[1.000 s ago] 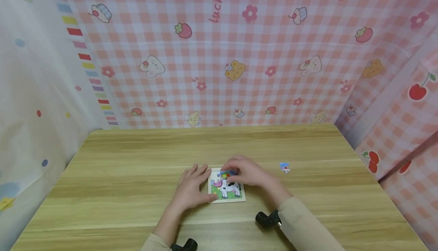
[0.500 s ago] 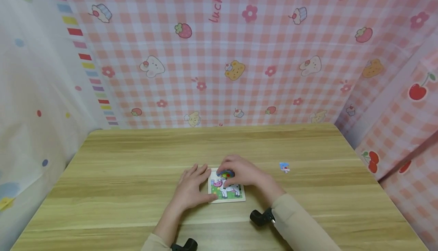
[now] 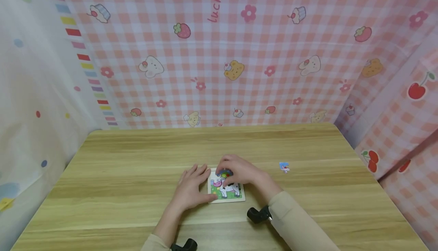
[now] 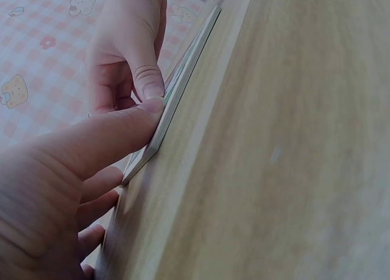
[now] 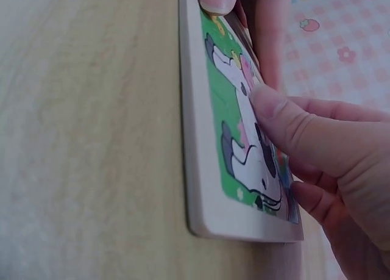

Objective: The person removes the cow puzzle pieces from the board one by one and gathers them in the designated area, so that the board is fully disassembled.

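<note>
Leftward across the puzzle board shifted the right hand, pinching a colourful piece at the board's far half, while the left hand, spread against its left side, presumably kept it from sliding, a blue piece lying off its right.

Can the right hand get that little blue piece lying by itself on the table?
Probably yes. The blue piece lies to the right of the right hand, with only bare table between them. The hand is at the cow puzzle, so it would likely leave that first.
</note>
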Demonstrator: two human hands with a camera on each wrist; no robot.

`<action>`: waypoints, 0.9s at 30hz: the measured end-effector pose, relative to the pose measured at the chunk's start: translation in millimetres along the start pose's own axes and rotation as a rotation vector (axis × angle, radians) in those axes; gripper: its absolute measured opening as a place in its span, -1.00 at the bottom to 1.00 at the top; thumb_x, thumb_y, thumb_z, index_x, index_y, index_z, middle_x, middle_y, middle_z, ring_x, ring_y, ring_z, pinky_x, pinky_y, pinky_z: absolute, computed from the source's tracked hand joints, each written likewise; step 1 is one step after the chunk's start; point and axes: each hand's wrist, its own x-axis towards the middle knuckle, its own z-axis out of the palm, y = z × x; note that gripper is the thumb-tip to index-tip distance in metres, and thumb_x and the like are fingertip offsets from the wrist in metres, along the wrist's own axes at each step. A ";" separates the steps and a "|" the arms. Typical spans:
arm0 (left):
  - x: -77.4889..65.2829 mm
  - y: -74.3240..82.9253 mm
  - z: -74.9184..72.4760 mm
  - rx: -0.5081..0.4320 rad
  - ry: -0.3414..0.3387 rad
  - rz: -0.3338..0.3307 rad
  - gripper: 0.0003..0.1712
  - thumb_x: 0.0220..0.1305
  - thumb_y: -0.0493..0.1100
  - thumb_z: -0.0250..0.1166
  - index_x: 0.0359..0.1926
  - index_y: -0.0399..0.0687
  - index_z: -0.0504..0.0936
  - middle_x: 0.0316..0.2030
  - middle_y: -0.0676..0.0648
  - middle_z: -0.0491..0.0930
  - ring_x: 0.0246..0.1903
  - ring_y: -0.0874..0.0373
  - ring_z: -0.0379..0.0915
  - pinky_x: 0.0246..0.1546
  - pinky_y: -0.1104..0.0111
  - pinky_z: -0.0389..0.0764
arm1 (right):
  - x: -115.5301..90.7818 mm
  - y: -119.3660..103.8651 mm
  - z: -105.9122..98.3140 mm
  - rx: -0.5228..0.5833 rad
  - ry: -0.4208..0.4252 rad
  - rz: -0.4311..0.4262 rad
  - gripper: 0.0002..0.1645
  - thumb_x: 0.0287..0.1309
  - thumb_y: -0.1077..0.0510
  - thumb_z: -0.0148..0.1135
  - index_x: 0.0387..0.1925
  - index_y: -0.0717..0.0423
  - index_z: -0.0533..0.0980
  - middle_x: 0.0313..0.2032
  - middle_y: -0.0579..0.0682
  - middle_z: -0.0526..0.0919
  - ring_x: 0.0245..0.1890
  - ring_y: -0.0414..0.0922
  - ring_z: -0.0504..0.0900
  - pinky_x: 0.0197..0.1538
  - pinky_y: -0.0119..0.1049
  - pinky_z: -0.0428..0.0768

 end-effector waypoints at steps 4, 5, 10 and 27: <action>-0.2 -0.5 -0.5 0.003 0.003 0.001 -0.02 -0.05 0.23 0.53 0.33 -0.17 0.48 0.40 -0.18 0.30 0.44 -0.27 -0.01 0.39 -0.22 -0.12 | 2.3 0.6 0.3 -0.008 -0.002 0.006 -0.67 0.04 0.04 0.51 -0.13 -0.06 0.63 -0.07 -0.16 0.52 -0.04 -0.19 0.48 0.14 -0.22 0.48; -0.3 -0.3 -0.6 0.002 0.003 -0.001 -0.02 -0.05 0.23 0.53 0.33 -0.16 0.47 0.40 -0.18 0.30 0.44 -0.27 -0.01 0.39 -0.21 -0.12 | 2.8 0.5 0.4 -0.009 -0.001 0.006 -0.69 0.05 0.05 0.51 -0.15 -0.06 0.63 -0.07 -0.16 0.52 -0.05 -0.19 0.48 0.13 -0.22 0.48; -0.6 -0.1 -1.1 -0.002 0.005 0.006 -0.02 -0.05 0.23 0.53 0.33 -0.19 0.48 0.39 -0.20 0.31 0.43 -0.29 0.00 0.38 -0.24 -0.11 | 4.3 -0.3 0.7 -0.004 -0.001 0.015 -0.75 0.08 0.05 0.48 -0.20 -0.08 0.61 -0.10 -0.18 0.51 -0.09 -0.20 0.47 0.08 -0.24 0.49; -0.2 -0.4 0.8 -0.007 0.009 0.003 -0.03 -0.05 0.22 0.53 0.32 -0.17 0.49 0.39 -0.19 0.31 0.43 -0.28 0.00 0.38 -0.24 -0.12 | 4.4 -1.4 1.3 0.007 0.028 0.005 -0.73 0.06 0.03 0.49 -0.23 -0.08 0.58 -0.12 -0.18 0.52 -0.09 -0.17 0.44 0.12 -0.17 0.45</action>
